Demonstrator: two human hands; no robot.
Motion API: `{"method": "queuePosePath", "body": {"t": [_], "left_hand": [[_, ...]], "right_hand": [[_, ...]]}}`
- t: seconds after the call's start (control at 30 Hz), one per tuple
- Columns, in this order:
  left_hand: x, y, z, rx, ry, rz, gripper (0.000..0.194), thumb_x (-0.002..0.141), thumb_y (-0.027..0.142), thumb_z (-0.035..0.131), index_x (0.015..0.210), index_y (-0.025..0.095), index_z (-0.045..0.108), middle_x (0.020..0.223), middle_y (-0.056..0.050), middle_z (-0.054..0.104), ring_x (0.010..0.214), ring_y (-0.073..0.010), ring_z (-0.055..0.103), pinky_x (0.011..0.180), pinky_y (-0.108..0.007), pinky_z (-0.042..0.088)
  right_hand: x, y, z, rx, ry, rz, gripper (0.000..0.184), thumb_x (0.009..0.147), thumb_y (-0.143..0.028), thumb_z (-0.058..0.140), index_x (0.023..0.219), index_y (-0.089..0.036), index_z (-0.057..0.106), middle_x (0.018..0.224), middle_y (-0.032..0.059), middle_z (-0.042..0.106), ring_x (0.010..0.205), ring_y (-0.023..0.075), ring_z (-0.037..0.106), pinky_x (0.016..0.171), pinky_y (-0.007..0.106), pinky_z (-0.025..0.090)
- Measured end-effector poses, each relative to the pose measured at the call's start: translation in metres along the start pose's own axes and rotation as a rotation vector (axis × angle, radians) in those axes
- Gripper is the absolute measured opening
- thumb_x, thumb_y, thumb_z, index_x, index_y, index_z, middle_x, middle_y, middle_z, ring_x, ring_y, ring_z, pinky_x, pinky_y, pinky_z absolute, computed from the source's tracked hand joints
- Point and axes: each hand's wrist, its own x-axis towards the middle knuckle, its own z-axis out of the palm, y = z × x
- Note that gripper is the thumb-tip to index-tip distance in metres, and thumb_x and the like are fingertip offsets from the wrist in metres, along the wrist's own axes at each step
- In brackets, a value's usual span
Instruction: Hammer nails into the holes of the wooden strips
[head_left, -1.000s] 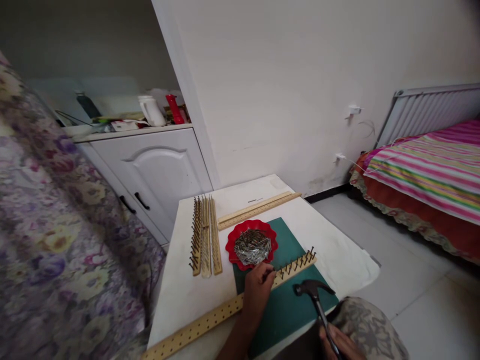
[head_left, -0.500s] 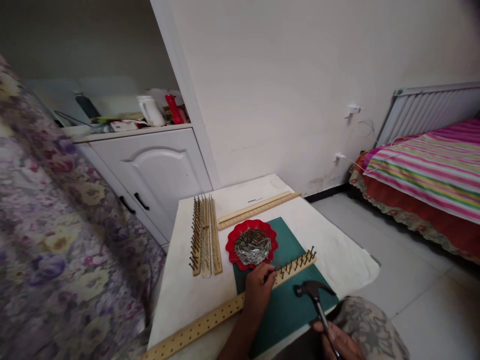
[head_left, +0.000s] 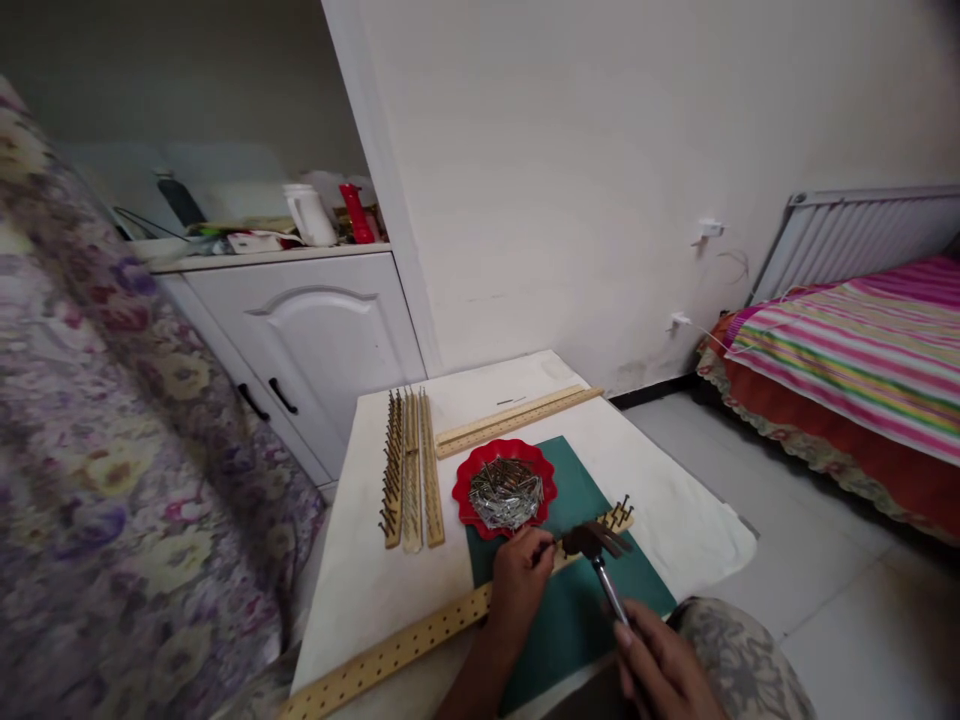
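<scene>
A claw hammer [head_left: 592, 540] is in my right hand [head_left: 660, 660], which is wrapped round its handle. Its head is over the perforated wooden strip [head_left: 420, 640], close to the fingers of my left hand [head_left: 521, 570]. Those fingers are pinched at the strip around a dark nail [head_left: 553, 545], only partly visible. Beyond the hammer, several nails [head_left: 619, 514] stand in the strip's far right end; the hammer head covers others. Under the strip lies a green mat [head_left: 555, 640]. Just past my left hand, a red scalloped bowl [head_left: 466, 500] holds a heap of loose nails [head_left: 506, 492].
Wooden strips stuck with nails [head_left: 393, 470] lie at the table's left, with another pair of strips [head_left: 517, 420] at the back. The white table [head_left: 360, 590] stands against the wall. A floral curtain [head_left: 150, 450] hangs left; a bed [head_left: 847, 330] is at right.
My right hand has lifted the hammer up and to the left, bringing its head from above the mat to over the strip beside my left hand. My left hand has barely moved.
</scene>
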Motion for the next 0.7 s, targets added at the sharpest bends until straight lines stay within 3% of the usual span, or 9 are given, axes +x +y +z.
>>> {"method": "queuePosePath", "body": {"t": [0.13, 0.3, 0.7], "left_hand": [[0.0, -0.001, 0.001, -0.042, -0.002, -0.015, 0.015, 0.079, 0.021, 0.052, 0.076, 0.018, 0.067, 0.072, -0.001, 0.062, 0.065, -0.0123, 0.055, 0.059, -0.021, 0.039], [0.0, -0.004, 0.001, -0.018, 0.008, -0.01, 0.016, 0.079, 0.02, 0.051, 0.074, 0.018, 0.066, 0.07, -0.001, 0.062, 0.067, -0.0131, 0.056, 0.059, -0.021, 0.038], [-0.001, -0.006, 0.001, 0.004, 0.002, 0.001, 0.017, 0.08, 0.02, 0.051, 0.072, 0.017, 0.066, 0.069, -0.001, 0.062, 0.067, -0.0138, 0.056, 0.061, -0.022, 0.038]], "right_hand": [[0.01, -0.03, 0.001, -0.25, -0.099, -0.146, 0.035, 0.087, -0.05, 0.045, 0.104, -0.024, 0.063, 0.056, -0.0038, 0.055, 0.055, 0.0176, 0.053, 0.054, 0.025, 0.042], [0.018, -0.023, 0.003, -0.368, -0.122, -0.248, 0.036, 0.091, -0.042, 0.041, 0.112, -0.022, 0.062, 0.061, -0.0013, 0.062, 0.06, 0.0192, 0.059, 0.07, 0.029, 0.049], [0.021, -0.017, 0.005, -0.416, -0.114, -0.263, 0.034, 0.091, -0.039, 0.042, 0.113, -0.022, 0.062, 0.057, -0.0009, 0.064, 0.055, 0.0194, 0.061, 0.061, 0.027, 0.05]]}}
